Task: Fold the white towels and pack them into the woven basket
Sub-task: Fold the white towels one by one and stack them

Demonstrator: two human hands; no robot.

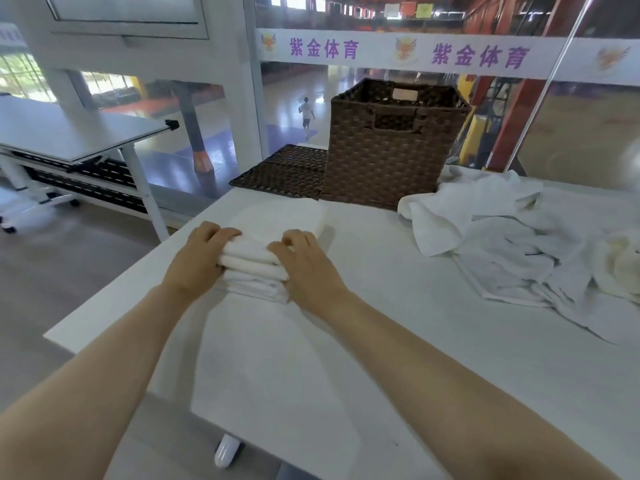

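White table [398, 323]: loose towels [512, 244] right, basket [388, 157] beyond; your left hand [199, 258] and right hand [304, 261] clamp the folded stack [254, 268]

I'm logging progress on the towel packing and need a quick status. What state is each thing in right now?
Folded towel stack: folded, gripped from both sides on the table.
Left hand: grips the stack's left side.
Right hand: grips the stack's right side.
Woven basket: upright, open; contents not visible.
Basket lid: off, lying flat beside the basket.
Loose towels: unfolded, heaped.
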